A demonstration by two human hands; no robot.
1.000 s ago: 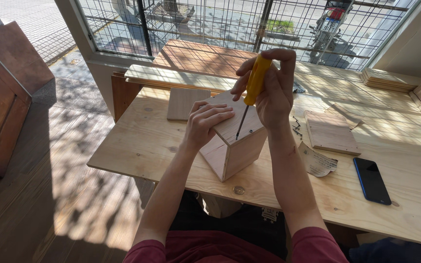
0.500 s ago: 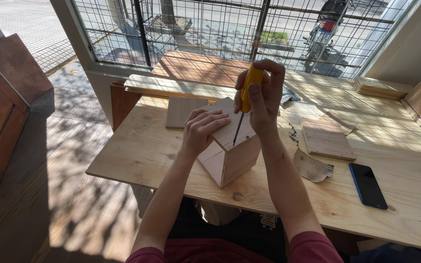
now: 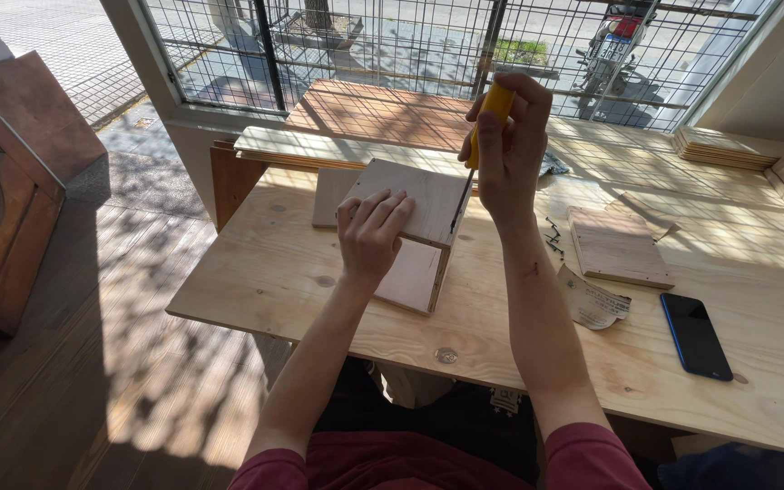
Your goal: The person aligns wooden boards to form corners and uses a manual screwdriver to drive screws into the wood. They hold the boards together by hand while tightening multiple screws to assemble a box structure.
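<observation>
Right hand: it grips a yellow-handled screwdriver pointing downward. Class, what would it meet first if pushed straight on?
The right hand drives the screwdriver down into the wooden box top edge; the tip seems already touching it.

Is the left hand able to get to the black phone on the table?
Probably not easily. The left hand is pressed on the wooden box, and the black phone lies far right, past the right hand holding the yellow screwdriver.

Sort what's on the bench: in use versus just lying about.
In use: left hand pressing on the wooden box; right hand gripping the yellow-handled screwdriver, tip at the box's edge.

Lying about: phone, sandpaper scrap, small board, loose screws.
</observation>
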